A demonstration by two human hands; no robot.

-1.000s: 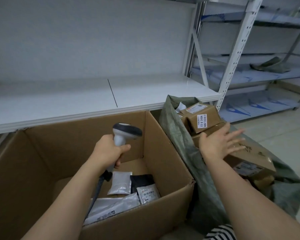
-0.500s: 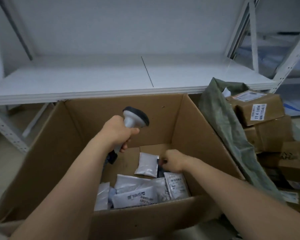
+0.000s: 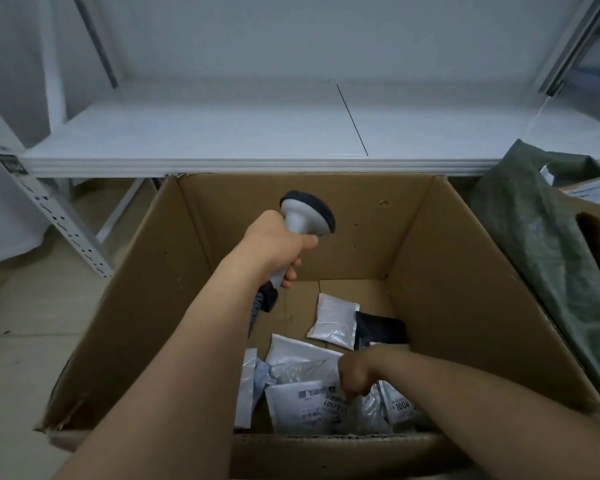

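Your left hand (image 3: pixel 274 244): fingers wrapped round scanner (image 3: pixel 307 216) handle | your right hand (image 3: pixel 355 374): fingers curled, pinching labelled mailer (image 3: pixel 302 410) directly beneath them.

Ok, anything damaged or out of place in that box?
Only the cardboard box: its near left corner is torn and crumpled. The white parcels inside lie jumbled, none visibly burst; the right hand grips one, the left hand the scanner.

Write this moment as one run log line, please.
left hand: grips scanner | right hand: pinches white mailer | place: inside cardboard box
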